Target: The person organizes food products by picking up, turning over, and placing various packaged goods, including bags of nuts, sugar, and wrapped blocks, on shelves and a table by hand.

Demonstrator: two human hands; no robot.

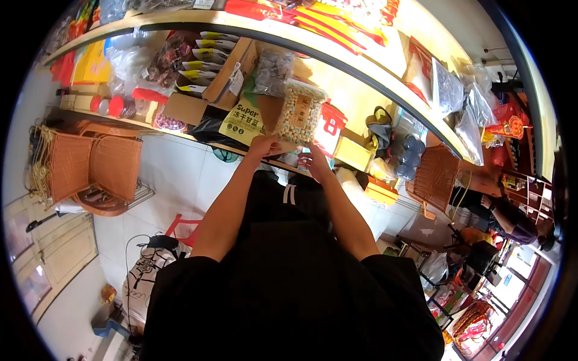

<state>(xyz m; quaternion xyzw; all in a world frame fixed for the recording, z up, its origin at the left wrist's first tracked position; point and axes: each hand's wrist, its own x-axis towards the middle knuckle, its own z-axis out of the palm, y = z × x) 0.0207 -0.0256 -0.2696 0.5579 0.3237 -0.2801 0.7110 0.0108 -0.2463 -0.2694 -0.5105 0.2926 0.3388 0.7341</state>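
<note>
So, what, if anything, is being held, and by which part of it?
A clear packet, by its lower left corner in the left grip; the right grip is at its lower right corner, contact unclear.

Pale tiled floor (180, 168), woven chairs (114, 165) on either side, cream door (69, 240) far left.

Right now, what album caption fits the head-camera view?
Left fingers hold a transparent packet, right fingers at its lower edge, before crowded shelves.
</note>
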